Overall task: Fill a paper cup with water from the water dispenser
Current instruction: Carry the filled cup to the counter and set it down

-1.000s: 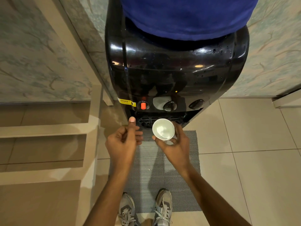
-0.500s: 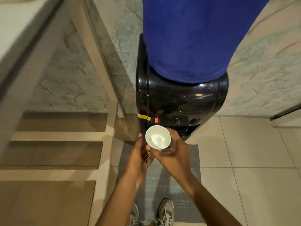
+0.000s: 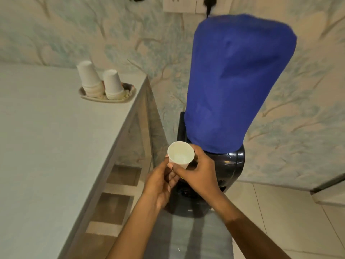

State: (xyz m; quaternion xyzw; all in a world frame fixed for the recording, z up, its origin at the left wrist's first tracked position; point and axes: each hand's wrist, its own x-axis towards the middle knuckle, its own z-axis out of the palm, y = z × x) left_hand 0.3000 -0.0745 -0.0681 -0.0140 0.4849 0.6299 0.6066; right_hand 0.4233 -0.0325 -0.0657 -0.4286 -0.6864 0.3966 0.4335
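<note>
A white paper cup point(image 3: 180, 153) stands upright in front of me, its mouth facing up, with clear water low inside. My right hand point(image 3: 199, 173) grips its side from the right. My left hand point(image 3: 160, 181) touches the cup's lower part from the left with its fingers curled under it. Behind the hands is the black water dispenser point(image 3: 231, 166), topped by a bottle under a blue cloth cover point(image 3: 237, 81). My hands hide the dispenser's taps.
A white counter point(image 3: 46, 146) runs along the left, with shelves below its edge. A small dish point(image 3: 128, 97) on it holds two stacks of upturned paper cups point(image 3: 100, 82). A grey mat point(image 3: 186, 236) lies on the tiled floor. Wall sockets point(image 3: 186, 4) are above the bottle.
The cup has risen from the taps up to the dispenser's top. My left hand has come in to touch the cup. The view has tilted upward, showing the counter and cup stacks.
</note>
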